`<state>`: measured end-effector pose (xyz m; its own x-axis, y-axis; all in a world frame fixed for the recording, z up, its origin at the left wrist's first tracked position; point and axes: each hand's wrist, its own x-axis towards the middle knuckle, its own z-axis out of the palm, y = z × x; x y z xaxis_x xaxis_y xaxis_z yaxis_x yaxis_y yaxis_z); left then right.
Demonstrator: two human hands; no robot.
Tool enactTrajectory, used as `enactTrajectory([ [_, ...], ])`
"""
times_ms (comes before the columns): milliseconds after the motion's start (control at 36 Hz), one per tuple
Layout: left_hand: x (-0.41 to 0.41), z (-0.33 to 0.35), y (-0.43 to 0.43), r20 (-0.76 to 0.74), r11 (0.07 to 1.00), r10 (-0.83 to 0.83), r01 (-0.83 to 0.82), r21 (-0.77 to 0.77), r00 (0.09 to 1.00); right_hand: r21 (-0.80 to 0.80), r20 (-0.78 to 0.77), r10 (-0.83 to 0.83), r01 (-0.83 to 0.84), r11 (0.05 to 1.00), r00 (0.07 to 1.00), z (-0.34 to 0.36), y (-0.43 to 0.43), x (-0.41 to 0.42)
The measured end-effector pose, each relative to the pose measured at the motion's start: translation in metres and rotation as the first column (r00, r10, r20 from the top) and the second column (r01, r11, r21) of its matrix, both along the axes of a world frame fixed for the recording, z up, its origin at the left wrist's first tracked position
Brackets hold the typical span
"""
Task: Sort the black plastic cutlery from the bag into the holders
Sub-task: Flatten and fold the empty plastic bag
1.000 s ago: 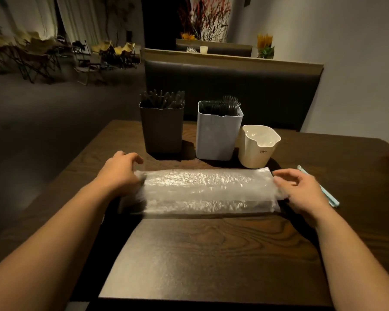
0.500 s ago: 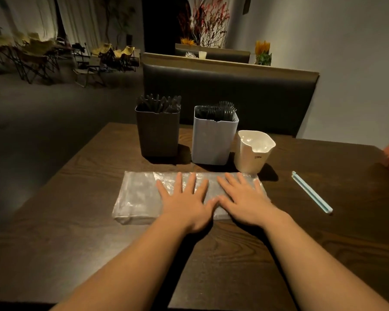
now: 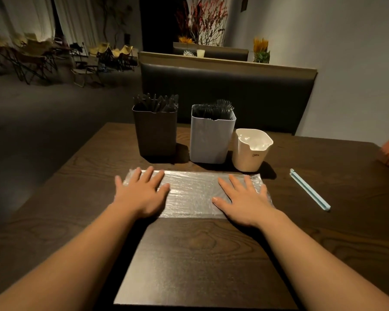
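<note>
My left hand and my right hand both lie flat on the clear, crinkled plastic bag. The fingers are straight and a little spread, pressing down and gripping nothing. The bag's long axis runs parallel to the near edge of the dark brown wooden surface, with one hand on each end, so neither hand is nearer.

I judge the bag is flat and empty, since no cutlery shows through it. Toward the far edge stand the dark square holder and the white square holder, both full of black plastic cutlery, and a cream plastic cup beside them. Its small dark writing I cannot read surely. The light blue bag clip lies nearer the right edge.
</note>
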<state>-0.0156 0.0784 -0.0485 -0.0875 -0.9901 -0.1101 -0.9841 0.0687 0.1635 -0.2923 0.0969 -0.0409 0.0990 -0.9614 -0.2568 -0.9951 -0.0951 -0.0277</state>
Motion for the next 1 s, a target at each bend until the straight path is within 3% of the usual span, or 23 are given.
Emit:
enactTrajectory([
  [111,0.021,0.002,0.001,0.006,0.999,0.038,-0.038,0.016,0.999,0.128,-0.014,-0.034,0.035,0.991,0.999,0.012,0.012,0.007],
  [222,0.029,0.002,0.001,0.033,0.997,-0.069,0.068,0.049,0.997,0.236,-0.113,-0.019,0.046,0.971,0.993,0.042,0.022,0.014],
  [333,0.030,0.001,0.000,0.073,0.973,-0.225,0.221,0.065,0.972,0.040,-0.169,0.007,0.000,0.999,0.986,0.072,0.019,0.022],
  [417,0.026,0.000,0.000,0.071,0.955,-0.295,0.291,0.053,0.953,-0.082,-0.039,0.046,-0.050,0.995,0.998,0.071,0.004,0.025],
  [500,0.026,-0.001,-0.002,0.066,0.948,-0.316,0.317,0.003,0.946,0.140,0.153,-0.037,0.015,0.990,0.988,0.063,-0.014,0.026],
  [583,0.031,-0.001,-0.006,0.067,0.961,-0.247,0.253,-0.110,0.967,0.262,0.315,-0.123,0.038,0.964,0.941,0.061,-0.023,0.025],
  [667,0.036,0.000,-0.004,0.067,0.949,-0.146,0.159,-0.274,0.987,0.355,0.383,-0.135,-0.011,0.935,0.914,0.061,-0.024,0.027],
  [806,0.044,0.010,0.002,-0.038,0.797,0.054,-0.066,-0.601,0.998,0.429,0.531,-0.156,-0.105,0.897,0.833,0.070,-0.024,0.024],
  [889,0.049,0.006,0.001,-0.071,0.757,0.100,-0.122,-0.642,0.992,0.541,0.544,-0.212,-0.146,0.829,0.812,0.071,-0.025,0.026],
  [1000,0.046,-0.002,0.002,-0.087,0.803,0.129,-0.156,-0.576,0.988,0.593,0.537,-0.248,-0.151,0.791,0.807,0.063,-0.023,0.045],
])
